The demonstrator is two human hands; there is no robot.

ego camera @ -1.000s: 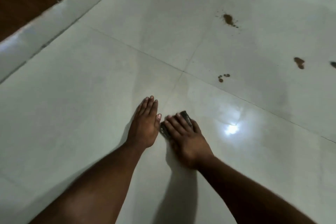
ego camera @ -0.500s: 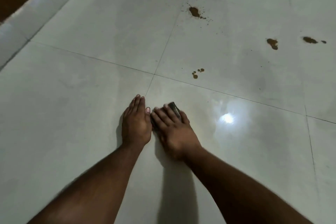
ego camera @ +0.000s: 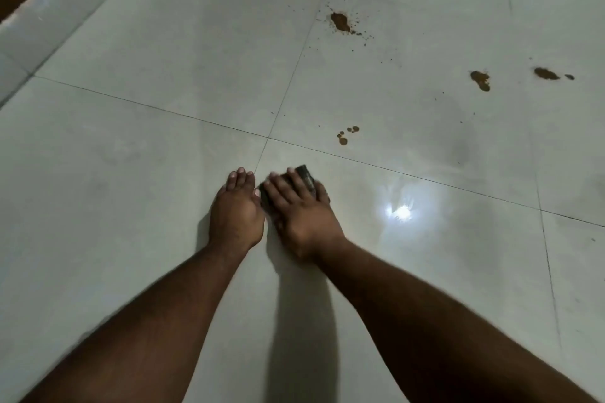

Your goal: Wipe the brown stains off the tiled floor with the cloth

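Peeking out from under the flat right hand (ego camera: 302, 209), the dark cloth (ego camera: 306, 175) lies pressed on the floor (ego camera: 131, 173). Beside it, the left hand (ego camera: 236, 209) rests flat. Brown stains (ego camera: 347, 135) sit beyond the fingertips.

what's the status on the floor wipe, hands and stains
Left hand flat on floor, empty. Right hand pressing dark cloth to tile. Nearest brown stains ahead, unwiped; three more beyond. Nothing in the way.

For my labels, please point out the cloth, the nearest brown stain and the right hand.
cloth (ego camera: 306, 174), head view, its far exposed corner.
nearest brown stain (ego camera: 343, 141), head view, largest drop.
right hand (ego camera: 302, 209), head view, its back.
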